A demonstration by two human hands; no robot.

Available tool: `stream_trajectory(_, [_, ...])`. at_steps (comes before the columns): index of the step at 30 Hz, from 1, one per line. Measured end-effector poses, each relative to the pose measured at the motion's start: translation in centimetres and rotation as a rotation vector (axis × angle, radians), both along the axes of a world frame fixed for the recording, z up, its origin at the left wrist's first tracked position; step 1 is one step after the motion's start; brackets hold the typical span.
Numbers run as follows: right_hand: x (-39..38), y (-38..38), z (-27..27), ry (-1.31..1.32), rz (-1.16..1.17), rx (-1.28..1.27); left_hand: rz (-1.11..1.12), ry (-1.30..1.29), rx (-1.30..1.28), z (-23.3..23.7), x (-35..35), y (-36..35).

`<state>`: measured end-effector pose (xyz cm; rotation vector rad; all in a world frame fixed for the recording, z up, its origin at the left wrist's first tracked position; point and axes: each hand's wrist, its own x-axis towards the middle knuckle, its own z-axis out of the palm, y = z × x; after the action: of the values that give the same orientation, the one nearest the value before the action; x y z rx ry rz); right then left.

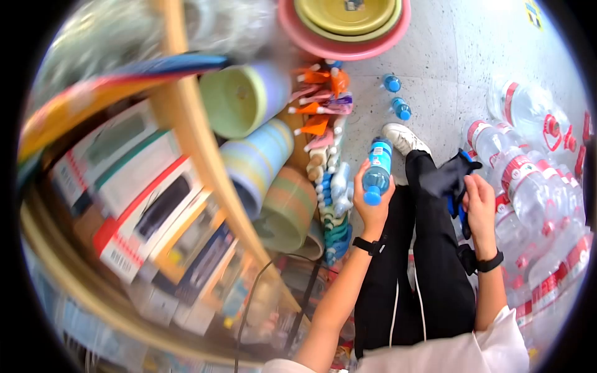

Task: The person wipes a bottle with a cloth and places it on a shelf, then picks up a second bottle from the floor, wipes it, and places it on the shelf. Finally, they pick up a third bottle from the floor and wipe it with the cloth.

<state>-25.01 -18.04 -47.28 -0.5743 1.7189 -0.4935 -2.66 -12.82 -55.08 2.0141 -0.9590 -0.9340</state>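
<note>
My left hand (pixel 374 200) is wrapped round a small plastic bottle (pixel 380 160) with a blue label and a blue cap, the cap end towards me. My right hand (pixel 479 202) is closed on a limp black-and-blue glove (pixel 457 180), which hangs beside my right knee; its full shape is blurred. Ahead on the floor lie two more blue-capped bottles, a nearer bottle (pixel 402 109) and a farther bottle (pixel 392 82).
To the right, several large clear bottles (pixel 519 174) with red labels are packed together. A wooden shelf (pixel 202 130) with boxes (pixel 146 217) stands left, beside striped bins (pixel 258 155). Stacked basins (pixel 373 48) sit ahead on the speckled floor (pixel 448 56). Orange-tipped items (pixel 317 109) line the shelf's foot.
</note>
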Motion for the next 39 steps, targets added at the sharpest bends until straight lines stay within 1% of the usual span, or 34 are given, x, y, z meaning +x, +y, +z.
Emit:
stream_trajectory(1, [0.7,-0.4,2.7,-0.148,-0.044,0.056,0.002,0.047,-0.022,3.2,-0.2,0.3])
stream_trajectory(2, [1.3,-0.6,5.2,-0.429,-0.153,0.051,0.015,0.065,-0.038,5.9,-0.4,0.9])
stream_trajectory(3, [2.7,-1.5,9.1,-0.396,-0.366,0.202,0.004,0.159,-0.008,8.2,-0.3,1.8])
stream_trajectory(4, [2.3,-1.1,10.0,-0.525,-0.278,0.147,-0.024,0.236,0.002,9.1,0.3,1.7])
stream_trajectory(5, [2.3,-0.5,11.2,-0.643,-0.195,0.121,-0.077,0.204,-0.018,11.1,0.6,1.3])
stream_trajectory(7, [3.3,1.5,14.8,-0.048,0.372,-0.225,-0.104,0.188,-0.01,16.2,0.3,1.9])
stream_trajectory(8, [5.0,0.1,18.6,0.094,0.529,-0.499,-0.094,0.183,-0.026,18.2,0.5,2.2])
stream_trajectory(9, [4.8,-0.2,20.3,0.067,0.701,-0.565,-0.106,0.193,-0.013,20.3,0.8,2.7])
stream_trajectory(11, [7.2,-1.3,26.0,0.099,0.687,-0.873,-0.094,0.188,-0.005,24.3,1.3,3.4])
stream_trajectory(12, [7.1,-1.0,27.9,0.07,0.782,-0.925,-0.119,0.161,-0.057,26.4,1.7,3.7])
stream_trajectory(13, [7.4,-0.6,29.7,-0.003,0.762,-1.001,-0.147,0.13,-0.116,28.3,2.5,3.8])
stream_trajectory(15, [7.1,0.6,34.8,-0.11,0.73,-1.022,-0.117,0.131,-0.135,33.0,3.5,5.0])
stream_trajectory(16, [7.5,0.4,36.5,-0.082,0.664,-1.264,-0.087,0.097,-0.15,34.4,3.8,5.9])
stream_trajectory(17, [7.0,0.4,38.9,-0.078,0.662,-1.323,-0.052,0.068,-0.161,36.1,4.0,6.9])
stream_trajectory(19, [7.3,0.8,41.9,-0.179,0.41,-1.417,-0.024,0.032,-0.194,40.1,4.9,8.0])
stream_trajectory(21, [7.1,1.0,45.2,-0.264,0.323,-1.161,0.005,0.005,-0.219,43.9,5.7,9.5])
stream_trajectory(22, [8.3,1.6,47.2,-0.385,0.206,-1.051,-0.015,-0.086,-0.282,45.5,6.2,10.2])
stream_trajectory(23, [9.2,1.9,48.6,-0.428,0.221,-1.023,-0.031,-0.175,-0.338,47.1,6.4,10.9])
stream_trajectory(24, [10.5,2.0,50.6,-0.435,0.434,-1.061,-0.05,-0.201,-0.365,49.0,6.7,11.5])
stream_trajectory(25, [11.7,2.3,52.7,-0.43,0.647,-1.101,-0.021,-0.21,-0.393,50.9,6.5,12.5])
stream_trajectory(27, [14.6,2.9,54.7,-0.611,1.048,-1.178,-0.03,-0.204,-0.404,54.4,6.9,13.0])
stream_trajectory(28, [15.8,3.7,54.7,-0.703,1.194,-1.105,0.062,-0.058,-0.376,56.7,6.8,13.3])
stream_trajectory(29, [16.7,4.8,54.7,-0.791,1.341,-1.01,0.09,-0.065,-0.406,56.5,6.4,14.4])
stream_trajectory(31, [19.3,7.0,55.8,-0.834,1.463,-1.339,0.044,0.037,-0.251,55.0,6.9,16.7])
stream_trajectory(32, [20.0,7.2,56.8,-0.852,1.588,-1.382,0.132,0.129,-0.211,58.4,7.5,17.2])
stream_trajectory(33, [20.7,7.6,57.1,-0.881,1.621,-1.409,0.167,0.106,-0.239,59.2,7.7,17.9])
stream_trajectory(35, [21.1,8.2,57.1,-1.004,1.632,-1.276,0.123,-0.122,-0.372,59.8,7.0,19.6])
stream_trajectory(36, [21.1,8.7,56.1,-1.093,1.569,-1.139,0.17,-0.104,-0.46,58.6,6.5,20.2])
stream_trajectory(37, [21.0,9.6,55.1,-1.124,1.598,-1.16,0.2,-0.135,-0.477,59.2,6.6,21.0])
stream_trajectory(39, [21.0,10.9,53.6,-1.162,1.351,-0.543,0.31,0.046,-0.3,60.9,6.5,22.3])
